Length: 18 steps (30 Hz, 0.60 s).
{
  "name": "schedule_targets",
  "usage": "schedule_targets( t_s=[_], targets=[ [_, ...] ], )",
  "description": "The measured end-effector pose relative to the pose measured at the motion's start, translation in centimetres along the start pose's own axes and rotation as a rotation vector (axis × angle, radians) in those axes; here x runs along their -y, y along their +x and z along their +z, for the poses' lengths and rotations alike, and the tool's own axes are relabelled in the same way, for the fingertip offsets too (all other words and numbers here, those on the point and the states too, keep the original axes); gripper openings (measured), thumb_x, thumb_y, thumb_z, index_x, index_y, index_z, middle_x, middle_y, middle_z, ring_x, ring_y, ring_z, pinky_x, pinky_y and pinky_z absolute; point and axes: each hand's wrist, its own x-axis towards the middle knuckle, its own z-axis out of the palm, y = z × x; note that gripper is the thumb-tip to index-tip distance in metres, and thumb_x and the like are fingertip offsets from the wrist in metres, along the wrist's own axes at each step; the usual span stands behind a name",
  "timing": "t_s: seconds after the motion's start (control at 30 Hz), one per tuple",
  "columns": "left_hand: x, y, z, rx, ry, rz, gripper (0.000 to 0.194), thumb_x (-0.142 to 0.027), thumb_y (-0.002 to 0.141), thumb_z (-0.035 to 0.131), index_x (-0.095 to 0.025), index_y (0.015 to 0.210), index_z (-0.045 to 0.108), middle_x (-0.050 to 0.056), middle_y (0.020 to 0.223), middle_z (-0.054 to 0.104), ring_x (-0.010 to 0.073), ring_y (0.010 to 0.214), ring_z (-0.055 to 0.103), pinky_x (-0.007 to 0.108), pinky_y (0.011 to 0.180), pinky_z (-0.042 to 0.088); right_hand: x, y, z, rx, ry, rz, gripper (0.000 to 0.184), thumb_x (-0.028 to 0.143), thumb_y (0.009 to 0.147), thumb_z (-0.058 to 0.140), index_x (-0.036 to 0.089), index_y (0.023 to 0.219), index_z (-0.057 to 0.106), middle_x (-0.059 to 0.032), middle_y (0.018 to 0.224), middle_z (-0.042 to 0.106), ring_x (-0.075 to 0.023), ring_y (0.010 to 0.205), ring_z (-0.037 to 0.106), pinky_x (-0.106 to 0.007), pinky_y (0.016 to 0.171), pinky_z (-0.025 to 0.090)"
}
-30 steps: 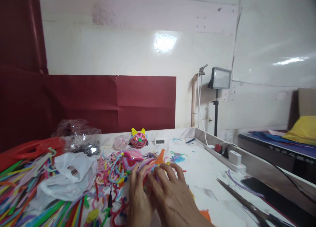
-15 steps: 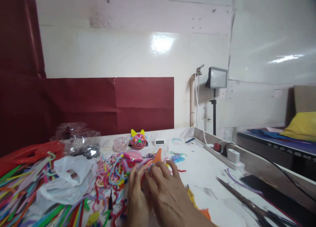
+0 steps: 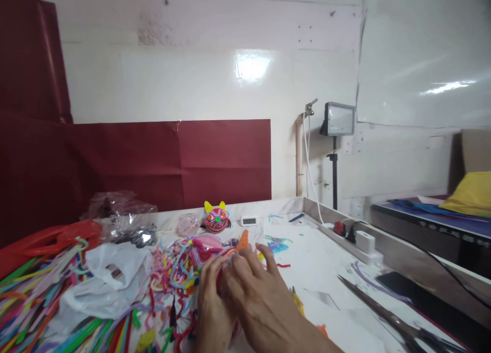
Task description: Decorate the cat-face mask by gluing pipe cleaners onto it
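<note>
My left hand (image 3: 215, 307) and my right hand (image 3: 264, 302) close together around a colourful pipe-cleaner craft piece (image 3: 219, 282), mostly hidden by the fingers; a little red shows between them. The right hand lies over the left one, its fingers bent and its index finger raised. Just past the fingertips an orange fuzzy piece (image 3: 243, 240) sticks up; I cannot tell whether it is joined to the held piece. Tangled pipe cleaners (image 3: 180, 271) lie left of the hands. Behind stands a round pipe-cleaner cat head (image 3: 216, 219) with yellow ears, near a clear ball (image 3: 187, 224).
Long pipe cleaners (image 3: 34, 296) and a white plastic bag (image 3: 111, 281) cover the left side. At right lie scissors (image 3: 387, 312), a black phone (image 3: 429, 307) and a power strip (image 3: 360, 250). Yellow-handled pliers (image 3: 297, 303) are beside my right wrist. A small digital display (image 3: 249, 220) stands behind.
My right hand's fingers shift slightly over the held piece, the index finger lifting a little. Both hands stay in nearly the same place; the camera view moves very slightly.
</note>
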Motion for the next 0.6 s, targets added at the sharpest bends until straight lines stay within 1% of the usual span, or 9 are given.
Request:
schedule_targets(
  t_s=[0.07, 0.13, 0.23, 0.3, 0.4, 0.5, 0.53, 0.6],
  targets=[
    [0.2, 0.2, -0.1, 0.030, 0.051, 0.019, 0.036, -0.026, 0.068, 0.069, -0.021, 0.104, 0.070, 0.011, 0.109, 0.072, 0.0299, 0.102, 0.067, 0.049, 0.095, 0.053, -0.5, -0.1, -0.8, 0.021, 0.109, 0.066, 0.022, 0.019, 0.089, 0.059, 0.019, 0.111, 0.062, -0.0069, 0.104, 0.066, -0.0287, 0.108, 0.051, -0.051, 0.103, 0.028],
    [0.0, 0.3, -0.1, 0.049, 0.075, 0.004, 0.040, -0.028, 0.066, 0.072, -0.021, 0.105, 0.068, 0.012, 0.110, 0.070, 0.0316, 0.106, 0.065, 0.051, 0.098, 0.049, -1.2, -0.4, -1.6, 0.022, 0.231, 0.134, 0.025, 0.016, 0.090, 0.053, 0.019, 0.113, 0.061, -0.0091, 0.105, 0.064, -0.0290, 0.106, 0.052, -0.052, 0.097, 0.033],
    [-0.7, 0.4, -0.2, 0.077, 0.064, -0.074, 0.044, -0.028, 0.064, 0.072, -0.021, 0.106, 0.065, 0.011, 0.112, 0.069, 0.0328, 0.110, 0.062, 0.052, 0.101, 0.045, -2.4, -1.6, -1.9, 0.022, 0.364, 0.221, 0.029, 0.012, 0.093, 0.045, 0.019, 0.117, 0.061, -0.0112, 0.108, 0.062, -0.0290, 0.104, 0.053, -0.050, 0.088, 0.039],
    [-1.4, 0.5, -0.2, 0.080, 0.035, -0.159, 0.047, -0.028, 0.062, 0.072, -0.022, 0.108, 0.063, 0.010, 0.112, 0.068, 0.0332, 0.110, 0.062, 0.051, 0.101, 0.044, -3.3, -2.7, -1.4, 0.046, 0.442, 0.321, 0.030, 0.015, 0.096, 0.043, 0.021, 0.120, 0.061, -0.0106, 0.110, 0.061, -0.0283, 0.104, 0.053, -0.049, 0.087, 0.041],
    [-2.5, 0.5, -0.1, 0.058, -0.046, -0.288, 0.051, -0.032, 0.060, 0.073, -0.023, 0.109, 0.062, 0.008, 0.112, 0.069, 0.0326, 0.108, 0.063, 0.047, 0.097, 0.047, -4.6, -4.0, -0.5, 0.096, 0.615, 0.522, 0.030, 0.026, 0.097, 0.043, 0.023, 0.121, 0.062, -0.0101, 0.115, 0.061, -0.0284, 0.109, 0.054, -0.051, 0.093, 0.041],
    [-3.1, 0.6, -0.1, 0.062, -0.161, -0.378, 0.051, -0.034, 0.061, 0.076, -0.023, 0.109, 0.061, 0.007, 0.108, 0.071, 0.0296, 0.101, 0.067, 0.038, 0.087, 0.053, -5.3, -4.5, -0.1, 0.122, 0.823, 0.757, 0.037, 0.040, 0.091, 0.047, 0.018, 0.117, 0.065, -0.0127, 0.117, 0.063, -0.0310, 0.115, 0.055, -0.052, 0.100, 0.038],
    [-3.1, 0.6, -0.2, 0.072, -0.194, -0.402, 0.052, -0.034, 0.061, 0.076, -0.023, 0.109, 0.061, 0.006, 0.106, 0.072, 0.0283, 0.098, 0.069, 0.036, 0.084, 0.055, -5.4, -4.5, 0.0, 0.129, 0.872, 0.814, 0.041, 0.043, 0.089, 0.048, 0.017, 0.116, 0.065, -0.0138, 0.117, 0.064, -0.0318, 0.116, 0.055, -0.053, 0.100, 0.039],
    [-3.1, 0.6, -0.3, 0.115, -0.253, -0.450, 0.053, -0.034, 0.062, 0.078, -0.024, 0.111, 0.059, 0.005, 0.105, 0.073, 0.0264, 0.095, 0.070, 0.032, 0.079, 0.056, -5.5, -4.4, 0.2, 0.151, 0.945, 0.882, 0.047, 0.046, 0.086, 0.050, 0.015, 0.118, 0.064, -0.0153, 0.118, 0.066, -0.0325, 0.113, 0.059, -0.053, 0.098, 0.042]
  ],
)
